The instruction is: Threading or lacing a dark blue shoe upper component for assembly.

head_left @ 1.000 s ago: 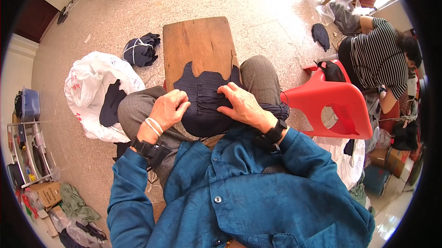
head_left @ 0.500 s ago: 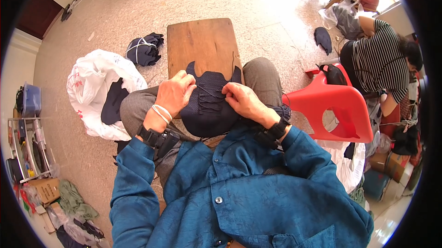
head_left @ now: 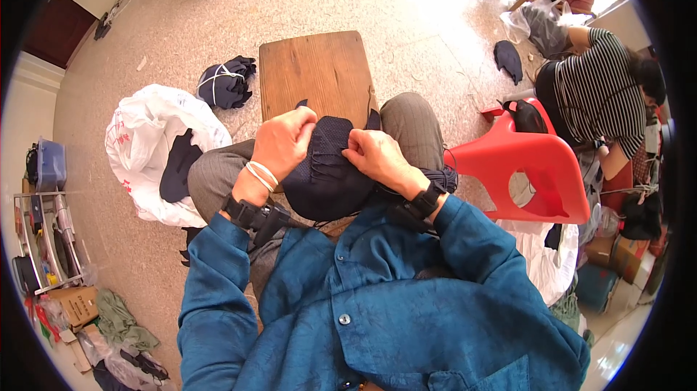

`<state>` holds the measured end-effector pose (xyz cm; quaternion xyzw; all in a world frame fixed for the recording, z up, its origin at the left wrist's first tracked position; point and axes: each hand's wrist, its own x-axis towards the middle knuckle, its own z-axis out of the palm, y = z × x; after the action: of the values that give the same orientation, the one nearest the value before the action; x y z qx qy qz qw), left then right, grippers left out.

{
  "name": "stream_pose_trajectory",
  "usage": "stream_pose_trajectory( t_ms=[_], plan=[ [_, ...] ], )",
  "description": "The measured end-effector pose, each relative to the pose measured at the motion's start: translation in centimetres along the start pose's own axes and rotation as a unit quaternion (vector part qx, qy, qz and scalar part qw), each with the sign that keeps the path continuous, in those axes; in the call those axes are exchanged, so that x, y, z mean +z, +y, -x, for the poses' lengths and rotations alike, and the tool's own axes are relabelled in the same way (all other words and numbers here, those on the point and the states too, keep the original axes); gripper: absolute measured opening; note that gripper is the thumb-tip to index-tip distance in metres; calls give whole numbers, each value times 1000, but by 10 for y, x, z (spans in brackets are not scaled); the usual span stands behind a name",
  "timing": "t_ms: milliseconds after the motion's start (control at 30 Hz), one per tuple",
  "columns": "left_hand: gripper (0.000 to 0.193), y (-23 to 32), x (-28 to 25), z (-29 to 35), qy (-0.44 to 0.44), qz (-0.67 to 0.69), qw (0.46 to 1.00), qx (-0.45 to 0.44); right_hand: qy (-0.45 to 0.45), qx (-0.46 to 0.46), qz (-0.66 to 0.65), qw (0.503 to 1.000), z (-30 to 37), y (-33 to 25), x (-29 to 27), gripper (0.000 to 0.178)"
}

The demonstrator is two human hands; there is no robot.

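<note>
- dark blue knitted cloth piece (head_left: 323, 173) sits on the lap, between both hands, so it stays put.
- left hand (head_left: 282, 143) curls shut on its edge.
- right hand (head_left: 374, 157) pinches the top, fingers closed.

Left hand (head_left: 284, 143): closed on the left edge of the dark navy fabric piece (head_left: 324, 173), lifted over the lap.
Right hand (head_left: 374, 157): pinching the same piece at its upper right edge.
Wooden stool (head_left: 316, 71): just beyond the knees.
White plastic bag (head_left: 149, 137): on the floor at left, holding dark cloth.
Red plastic chair (head_left: 534, 169): close at right.
</note>
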<state>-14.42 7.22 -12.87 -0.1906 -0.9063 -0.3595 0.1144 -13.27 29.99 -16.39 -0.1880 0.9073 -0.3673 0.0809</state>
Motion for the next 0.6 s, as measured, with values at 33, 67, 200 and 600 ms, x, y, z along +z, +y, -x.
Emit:
stream_pose_trajectory(
  t_ms=[33, 67, 200, 600],
  plan=[
    [4, -11, -1, 1, 2, -3, 1000, -1, 12, -19, -5, 1000, 1, -1, 1, 20],
    [6, -22, -3, 3, -59, 183, 975, -110, 11, -22, -7, 1000, 1, -3, 2, 20],
    [21, -16, -27, 0, -172, 517, 764, -346, 19, -31, -12, 999, 2, 4, -3, 19],
    [30, -13, -20, 14, -39, 604, 699, -381, 32, -8, -162, 986, -7, -27, -17, 9]
  ],
)
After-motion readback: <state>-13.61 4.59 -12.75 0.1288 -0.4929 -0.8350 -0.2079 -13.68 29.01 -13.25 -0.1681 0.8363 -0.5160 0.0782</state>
